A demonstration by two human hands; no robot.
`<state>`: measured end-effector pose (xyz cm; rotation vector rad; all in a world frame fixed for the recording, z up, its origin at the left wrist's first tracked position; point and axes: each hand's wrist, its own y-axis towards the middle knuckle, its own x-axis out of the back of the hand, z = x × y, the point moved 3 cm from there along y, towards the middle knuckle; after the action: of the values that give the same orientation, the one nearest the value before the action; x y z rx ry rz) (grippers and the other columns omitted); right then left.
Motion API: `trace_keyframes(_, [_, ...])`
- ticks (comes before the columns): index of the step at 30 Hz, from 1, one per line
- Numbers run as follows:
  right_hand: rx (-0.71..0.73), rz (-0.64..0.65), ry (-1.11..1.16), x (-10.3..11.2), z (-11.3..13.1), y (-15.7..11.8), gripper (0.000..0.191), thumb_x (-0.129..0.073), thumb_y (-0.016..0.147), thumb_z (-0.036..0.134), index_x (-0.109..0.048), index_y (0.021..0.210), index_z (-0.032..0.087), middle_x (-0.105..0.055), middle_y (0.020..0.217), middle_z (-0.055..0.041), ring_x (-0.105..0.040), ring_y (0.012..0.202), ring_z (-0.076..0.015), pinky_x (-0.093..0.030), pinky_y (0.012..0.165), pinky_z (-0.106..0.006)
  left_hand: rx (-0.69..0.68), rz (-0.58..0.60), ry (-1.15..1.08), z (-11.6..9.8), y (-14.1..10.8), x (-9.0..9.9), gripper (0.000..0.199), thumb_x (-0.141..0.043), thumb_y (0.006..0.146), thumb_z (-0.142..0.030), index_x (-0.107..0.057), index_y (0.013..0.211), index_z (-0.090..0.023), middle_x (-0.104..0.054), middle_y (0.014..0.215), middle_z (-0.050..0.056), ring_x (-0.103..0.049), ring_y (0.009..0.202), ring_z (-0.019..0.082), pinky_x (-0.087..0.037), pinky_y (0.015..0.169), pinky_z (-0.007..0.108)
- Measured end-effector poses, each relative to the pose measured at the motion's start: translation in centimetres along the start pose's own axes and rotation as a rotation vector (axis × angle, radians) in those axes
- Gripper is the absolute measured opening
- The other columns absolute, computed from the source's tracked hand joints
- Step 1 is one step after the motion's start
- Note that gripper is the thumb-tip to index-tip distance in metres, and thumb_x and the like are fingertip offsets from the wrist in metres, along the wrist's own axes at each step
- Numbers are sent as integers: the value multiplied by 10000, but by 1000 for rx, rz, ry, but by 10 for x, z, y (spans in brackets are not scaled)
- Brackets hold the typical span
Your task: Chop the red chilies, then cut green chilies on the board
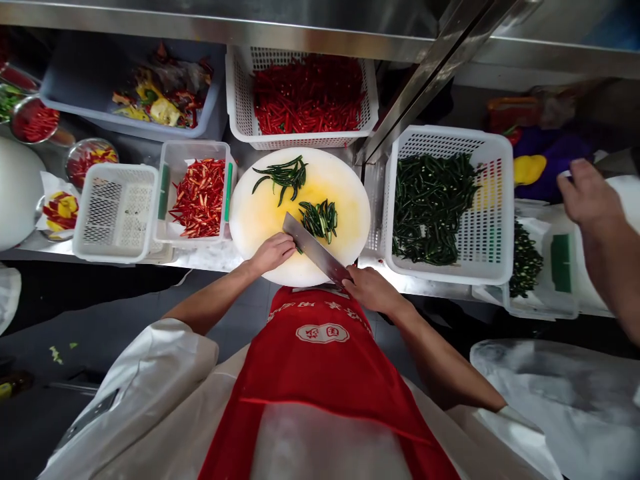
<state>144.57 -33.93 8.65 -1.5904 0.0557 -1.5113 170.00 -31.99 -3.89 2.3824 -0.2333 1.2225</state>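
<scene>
Below the middle of the round white cutting board (250,207), my right hand (370,290) grips a cleaver (317,252) by its handle. The broad blade slants up to the left across the board. My left hand (274,255) is closed, its curled fingertips beside the blade and pressed on a green chili (299,248), mostly hidden under them. Right of the blade lies a pile of cut green chilies (320,220). Whole green chilies (283,175) rest near the board's top edge.
A white basket of green chilies (433,207) stands right, a basket of red chilies (310,97) behind. Left are a tub of cut red chilies (200,200), a white basket (116,213) and a blue-grey bin (130,127). A co-worker's hand (593,193) reaches in at right.
</scene>
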Motion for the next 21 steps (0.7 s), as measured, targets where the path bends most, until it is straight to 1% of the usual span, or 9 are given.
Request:
trace_keyframes(4, [-17, 20, 48, 1, -2, -18, 276, -355, 975, 302, -576, 1031, 146, -693, 1012, -134, -636, 941, -263, -330, 714, -312, -85, 20, -23, 4, 6, 0, 268, -431, 980, -299, -671, 940, -186, -670, 1000, 79, -603, 933, 188, -520, 869, 356])
trace_keyframes(7, [-49, 36, 79, -7, 3, -19, 288, -348, 976, 299, -580, 1028, 135, -690, 1012, -149, -633, 949, -271, -343, 733, -317, -126, 57, -70, 5, 12, -1, 276, -427, 980, -301, -678, 948, -194, -676, 1003, 81, -611, 942, 188, -522, 883, 367])
trace_keyframes(9, [-87, 15, 110, -16, 11, -10, 278, -364, 970, 295, -580, 1030, 130, -690, 1024, -159, -632, 965, -275, -353, 742, -315, -147, 81, -92, 6, 15, -2, 282, -422, 980, -303, -682, 949, -197, -679, 1002, 83, -615, 950, 188, -524, 893, 374])
trace_keyframes(12, [-131, -46, 134, -25, 19, 13, 273, -370, 973, 295, -575, 1035, 126, -692, 1026, -162, -637, 961, -265, -364, 751, -306, -170, 90, -88, 2, 16, -1, 292, -414, 981, -297, -683, 926, -196, -681, 1002, 81, -617, 957, 188, -527, 902, 373])
trace_keyframes(14, [-118, -79, 147, -26, 18, 24, 275, -369, 979, 307, -575, 1038, 134, -696, 1026, -153, -639, 957, -254, -366, 757, -298, -177, 98, -77, -2, 15, 2, 294, -409, 981, -293, -679, 920, -196, -680, 993, 79, -616, 955, 186, -527, 901, 366])
trace_keyframes(16, [-108, -102, 165, -26, 9, 26, 273, -378, 980, 321, -579, 1028, 143, -700, 1020, -143, -639, 961, -246, -364, 749, -287, -177, 115, -69, -3, 18, 9, 282, -412, 979, -294, -672, 925, -198, -678, 979, 75, -613, 949, 184, -525, 895, 357])
trace_keyframes(18, [-124, -124, 170, -24, -5, 20, 275, -380, 979, 328, -582, 1014, 144, -703, 1004, -139, -641, 952, -243, -356, 727, -280, -116, 60, -49, 4, 29, 21, 267, -424, 972, -302, -664, 924, -193, -673, 968, 74, -606, 948, 189, -520, 888, 352])
trace_keyframes(19, [-128, -134, 165, -24, -12, 14, 281, -373, 981, 328, -581, 1013, 142, -704, 995, -138, -643, 941, -242, -352, 717, -281, -44, -8, -27, 11, 38, 28, 264, -427, 968, -305, -659, 924, -185, -667, 967, 78, -602, 954, 194, -516, 889, 353])
trace_keyframes(21, [-93, -124, 147, -23, -22, 3, 290, -361, 983, 327, -579, 1026, 141, -705, 977, -131, -646, 919, -241, -347, 706, -283, 152, -176, 36, 33, 60, 44, 251, -436, 952, -296, -650, 952, -165, -651, 992, 94, -591, 986, 211, -503, 906, 359])
